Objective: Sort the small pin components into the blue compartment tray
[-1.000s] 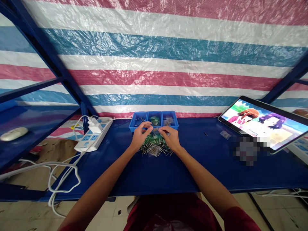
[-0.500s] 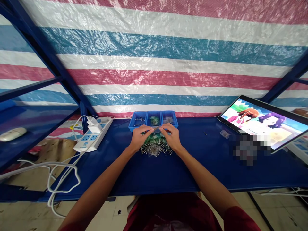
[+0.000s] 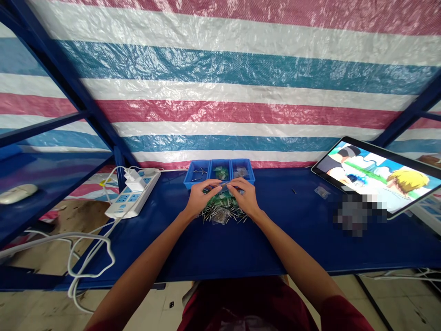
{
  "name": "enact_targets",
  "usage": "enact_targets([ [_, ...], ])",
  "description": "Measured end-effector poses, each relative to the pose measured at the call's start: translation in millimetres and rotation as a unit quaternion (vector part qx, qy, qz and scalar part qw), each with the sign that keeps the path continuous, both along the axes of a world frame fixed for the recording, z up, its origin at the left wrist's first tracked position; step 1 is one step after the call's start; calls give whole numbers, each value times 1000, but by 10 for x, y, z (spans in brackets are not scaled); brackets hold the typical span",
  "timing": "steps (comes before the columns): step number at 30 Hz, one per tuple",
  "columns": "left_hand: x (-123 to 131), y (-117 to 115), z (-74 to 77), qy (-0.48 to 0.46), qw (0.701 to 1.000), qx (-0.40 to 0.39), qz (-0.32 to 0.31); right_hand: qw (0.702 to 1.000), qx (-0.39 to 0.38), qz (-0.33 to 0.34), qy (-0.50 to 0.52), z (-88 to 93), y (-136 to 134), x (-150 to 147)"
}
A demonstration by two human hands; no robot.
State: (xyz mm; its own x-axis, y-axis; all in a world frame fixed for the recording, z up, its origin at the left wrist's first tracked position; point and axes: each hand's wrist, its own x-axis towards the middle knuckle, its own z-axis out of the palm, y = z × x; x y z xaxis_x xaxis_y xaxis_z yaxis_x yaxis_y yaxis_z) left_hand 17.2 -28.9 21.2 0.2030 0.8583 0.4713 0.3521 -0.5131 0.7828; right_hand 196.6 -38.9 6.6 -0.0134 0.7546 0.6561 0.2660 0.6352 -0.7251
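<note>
Moderate light | white glare on striped sheeting [image 3: 227,50] | screen [image 3: 375,172] bright | edges stretched | pixelated patch [image 3: 353,216] right

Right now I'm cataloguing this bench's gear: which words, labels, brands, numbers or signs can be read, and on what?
No text can be read.
Power strip: small blue markings, too small to read.
Screen: any lettering too small or blurred.
Shirt: pale print, too indistinct.
Pile of small parts: nothing legible.

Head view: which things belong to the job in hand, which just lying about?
Likely job: pile of thin metal pieces and green bits by the left hand and right hand; blue three-compartment tray just beyond.

Likely lying about: power strip; white mouse; screen; lone dark piece and clear packet (link unclear).
</note>
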Motion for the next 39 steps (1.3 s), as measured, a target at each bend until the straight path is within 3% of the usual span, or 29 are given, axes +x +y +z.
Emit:
enact_targets([
  [11,0,47,-14,-57,996,-61,-11,999,-16,37,-23,-14,-26,16],
  [18,11,51,14,-94,984,-138,-66,992,56,6,-111,-104,24,9],
  [27,-8,32,30,-10,998,-41,-48,992,47,-24,-114,-54,18,12],
  [34,-2,37,11,-35,991,-107,-65,998,-22,-8,-60,-37,3,15],
  [39,-1,76,23,-105,976,-169,-86,994,45,8,-97,-52,7,35],
])
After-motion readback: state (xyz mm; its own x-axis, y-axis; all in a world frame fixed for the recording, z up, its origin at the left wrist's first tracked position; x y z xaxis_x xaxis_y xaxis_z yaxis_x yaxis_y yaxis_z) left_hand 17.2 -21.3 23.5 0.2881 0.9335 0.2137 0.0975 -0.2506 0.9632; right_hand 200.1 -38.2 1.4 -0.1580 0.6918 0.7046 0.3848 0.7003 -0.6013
